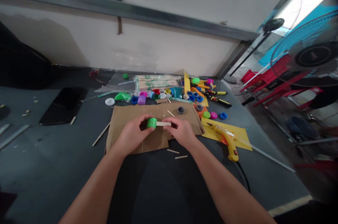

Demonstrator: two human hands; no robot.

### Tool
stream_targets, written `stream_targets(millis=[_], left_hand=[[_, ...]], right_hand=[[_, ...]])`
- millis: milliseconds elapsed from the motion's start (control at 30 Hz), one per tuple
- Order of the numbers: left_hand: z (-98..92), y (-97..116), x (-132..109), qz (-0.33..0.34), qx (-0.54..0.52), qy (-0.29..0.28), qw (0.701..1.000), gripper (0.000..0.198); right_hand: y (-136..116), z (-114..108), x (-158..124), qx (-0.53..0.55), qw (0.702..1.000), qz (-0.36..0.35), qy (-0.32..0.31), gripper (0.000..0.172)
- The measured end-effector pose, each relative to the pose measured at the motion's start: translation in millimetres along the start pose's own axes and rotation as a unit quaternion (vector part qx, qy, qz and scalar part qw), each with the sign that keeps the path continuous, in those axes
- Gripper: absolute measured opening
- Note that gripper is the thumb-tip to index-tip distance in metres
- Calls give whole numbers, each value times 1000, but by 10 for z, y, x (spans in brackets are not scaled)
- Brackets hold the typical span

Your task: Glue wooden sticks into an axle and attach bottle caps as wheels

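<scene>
Pinching a green cap [151, 123] in your left hand [134, 131], sticks [163, 124] in your right hand [182, 132], you have cardboard [157, 140] below, a glue gun [231, 144] beyond its right edge.

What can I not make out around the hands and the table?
In the head view:
How many sticks the right hand holds: too small.
Where the cord of the glue gun ends: hidden behind the right forearm.
The right side of the fan: cut off by the picture's edge.

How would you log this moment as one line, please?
Left hand: holds green cap | Right hand: holds pale sticks meeting the cap | Beneath: cardboard | Nearby: yellow glue gun, partly on yellow sheet
</scene>
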State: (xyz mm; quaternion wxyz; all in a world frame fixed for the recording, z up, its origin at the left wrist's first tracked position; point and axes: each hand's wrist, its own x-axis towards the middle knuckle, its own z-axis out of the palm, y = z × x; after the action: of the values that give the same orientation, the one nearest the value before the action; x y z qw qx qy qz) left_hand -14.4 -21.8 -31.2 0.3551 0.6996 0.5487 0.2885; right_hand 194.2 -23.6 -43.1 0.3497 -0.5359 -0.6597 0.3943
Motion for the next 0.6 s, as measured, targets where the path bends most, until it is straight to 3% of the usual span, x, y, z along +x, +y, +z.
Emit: stream_targets(millis=[600], left_hand=[[24, 5, -5, -1, 34, 3, 999, 35]], right_hand=[[-42, -10, -14, -59, 998, -17, 7, 22]])
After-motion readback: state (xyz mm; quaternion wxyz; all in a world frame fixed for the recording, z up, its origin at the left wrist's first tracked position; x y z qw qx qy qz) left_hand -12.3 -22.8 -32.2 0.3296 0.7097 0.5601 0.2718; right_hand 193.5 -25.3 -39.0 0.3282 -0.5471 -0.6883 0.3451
